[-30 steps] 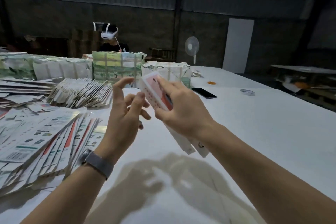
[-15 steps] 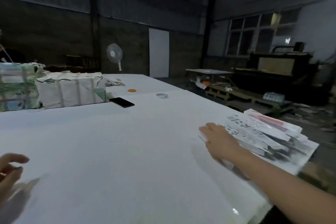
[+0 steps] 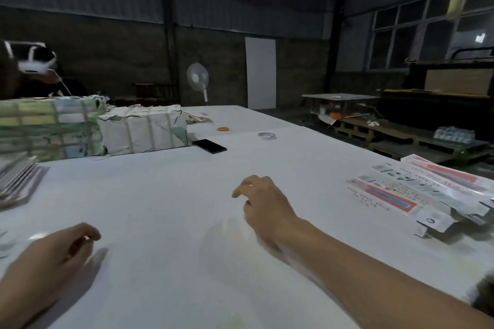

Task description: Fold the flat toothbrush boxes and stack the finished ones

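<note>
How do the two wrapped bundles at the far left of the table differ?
The left bundle has green and yellow wrapping; the right bundle is mostly white. The left bundle stands taller and is cut off by the frame edge; the right bundle shows whole, beside the black phone. Both are bound with straps and touch each other.

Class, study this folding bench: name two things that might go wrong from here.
1. The stack of finished boxes lies at the table's right edge, fanned loosely; a nudge may tip some off.
2. The phone lies near the wrapped bundle; a bundle dragged forward might knock it.
</note>
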Motion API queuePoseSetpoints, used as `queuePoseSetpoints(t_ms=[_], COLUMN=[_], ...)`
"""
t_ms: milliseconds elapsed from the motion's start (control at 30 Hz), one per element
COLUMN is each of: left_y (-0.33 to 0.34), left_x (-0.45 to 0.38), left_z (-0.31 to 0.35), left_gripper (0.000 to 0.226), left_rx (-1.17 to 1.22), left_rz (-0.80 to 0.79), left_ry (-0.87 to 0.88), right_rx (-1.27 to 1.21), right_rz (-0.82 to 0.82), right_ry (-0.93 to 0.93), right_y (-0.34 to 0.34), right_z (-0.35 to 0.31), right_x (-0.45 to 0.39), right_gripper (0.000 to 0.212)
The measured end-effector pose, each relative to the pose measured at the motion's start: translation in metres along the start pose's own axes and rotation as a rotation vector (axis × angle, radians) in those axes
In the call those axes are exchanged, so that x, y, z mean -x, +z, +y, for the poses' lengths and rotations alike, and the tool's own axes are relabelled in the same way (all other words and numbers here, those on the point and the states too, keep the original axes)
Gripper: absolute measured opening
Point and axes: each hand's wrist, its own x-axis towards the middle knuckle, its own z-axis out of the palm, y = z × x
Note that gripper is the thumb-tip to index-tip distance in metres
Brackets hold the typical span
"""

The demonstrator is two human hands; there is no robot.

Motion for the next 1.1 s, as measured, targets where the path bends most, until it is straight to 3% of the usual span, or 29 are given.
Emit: queuePoseSetpoints(t_ms=[167,300,433,600,800,900,1100], left_y=[-0.058,-0.063,-0.074,-0.075,-0.075,-0.078,-0.086], left_x=[0.011,0.011,0.006,0.003,-0.001,-0.003,-0.002], left_z=[0.038,0.035,0.020,0.002,-0.012,-0.012,0.002], left_gripper=[0.014,0.019,0.035,0.035,0.024,0.033,0.054], left_rx=[-0.116,-0.250,-0.536,-0.594,-0.517,-0.371,-0.329], left_rz=[-0.040,-0.054,0.024,-0.179,-0.225,-0.247,-0.310], left_ry=[0.099,0.021,-0.115,-0.288,-0.172,-0.160,-0.133], right_rx=[-0.290,-0.367,-0.362,-0.468,-0.494,-0.517,-0.530], right_rz=[-0.065,0.001,0.126,0.139,0.109,0.100,0.073], right_ry=[-0.213,-0.265,-0.266,-0.283,-0.309,-0.308,-0.310], right_y=[0.051,0.086,0.110,0.115,0.117,0.117,0.116], right_z=[-0.119,-0.171,-0.174,-0.168,-0.169,-0.168,-0.168], right_x=[-0.023,-0.028,-0.021,-0.021,-0.025,-0.025,-0.025], right_gripper=[0.037,0.034,0.028,0.023,0.023,0.023,0.023])
